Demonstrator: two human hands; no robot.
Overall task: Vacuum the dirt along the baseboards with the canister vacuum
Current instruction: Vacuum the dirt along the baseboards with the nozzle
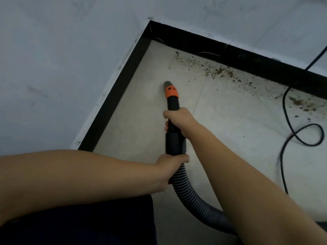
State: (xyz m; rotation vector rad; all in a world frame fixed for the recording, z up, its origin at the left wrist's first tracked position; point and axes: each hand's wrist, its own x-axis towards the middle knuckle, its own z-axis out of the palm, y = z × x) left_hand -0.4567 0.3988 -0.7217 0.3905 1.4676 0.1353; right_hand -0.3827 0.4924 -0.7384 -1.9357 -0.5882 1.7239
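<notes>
- Hands are both working the vacuum wand (174, 121), which is pointing away from the person toward the corner of the room.
- Right hand (182, 121) is wrapping its grip closed around the black wand, just behind the orange collar (171, 92).
- Left hand (169, 169) is closing its grip around the spot where the wand is meeting the ribbed grey hose (194, 200).
- The hose is curving down and to the right, passing under the right forearm.
- The grey nozzle tip (167, 84) is sitting low over the pale floor (141, 121), near the corner and apart from the black baseboard (247, 62).
- Brown dirt (219, 71) is lying scattered on the floor along the far baseboard, to the right of the nozzle and not touching it.
- More dirt is showing farther right, beside a black power cord (286, 124) that is looping across the floor.
- A second run of black baseboard is lining the left wall (53, 68).
</notes>
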